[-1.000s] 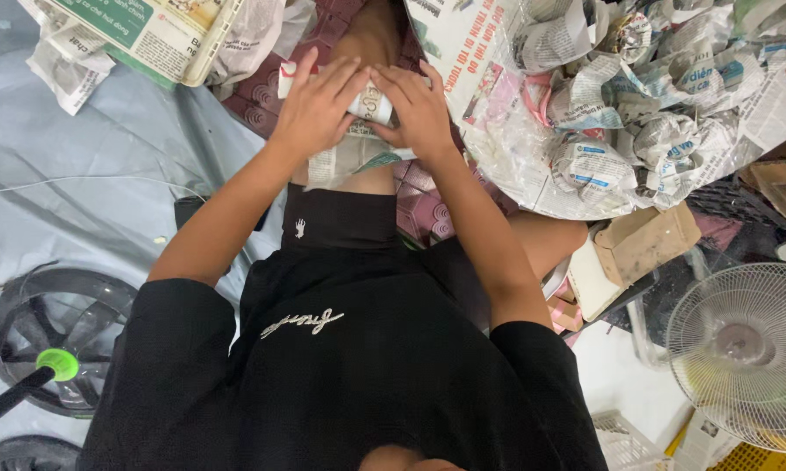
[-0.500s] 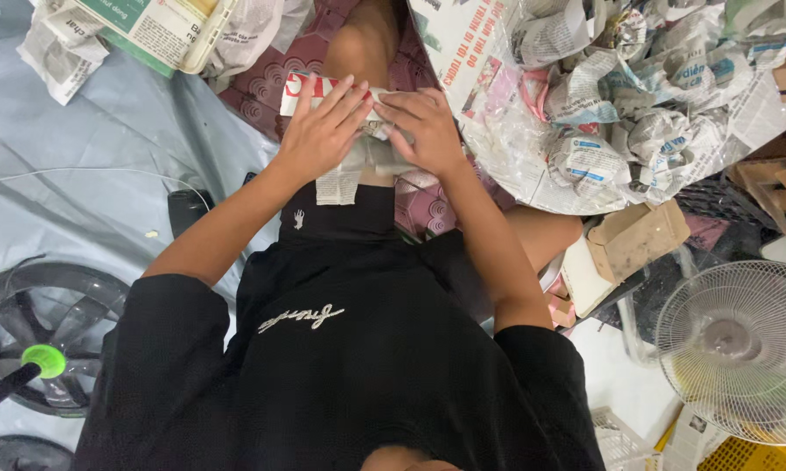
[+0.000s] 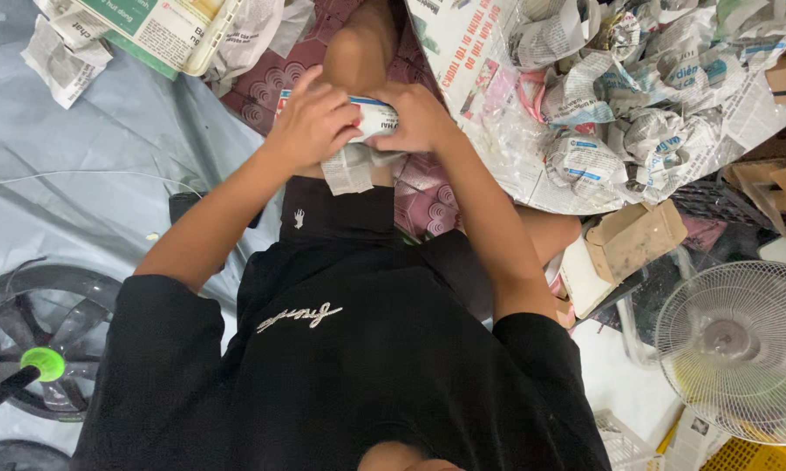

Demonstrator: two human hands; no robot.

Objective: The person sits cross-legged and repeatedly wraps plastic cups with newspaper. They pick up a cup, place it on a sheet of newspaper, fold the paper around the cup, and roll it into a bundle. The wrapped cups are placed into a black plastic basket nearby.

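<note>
newspaper bundle (image 3: 368, 131) now tighter, squeezed between left hand (image 3: 310, 126) and right hand (image 3: 421, 118)

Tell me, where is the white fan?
In the head view, the white fan sits at the lower right, beside a yellow crate and below the cardboard box.

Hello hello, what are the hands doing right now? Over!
Left hand and right hand both gripping a crumpled newspaper-wrapped bundle over the lap. Pile of wrapped newspaper bundles on the right. Nothing blocking.
</note>
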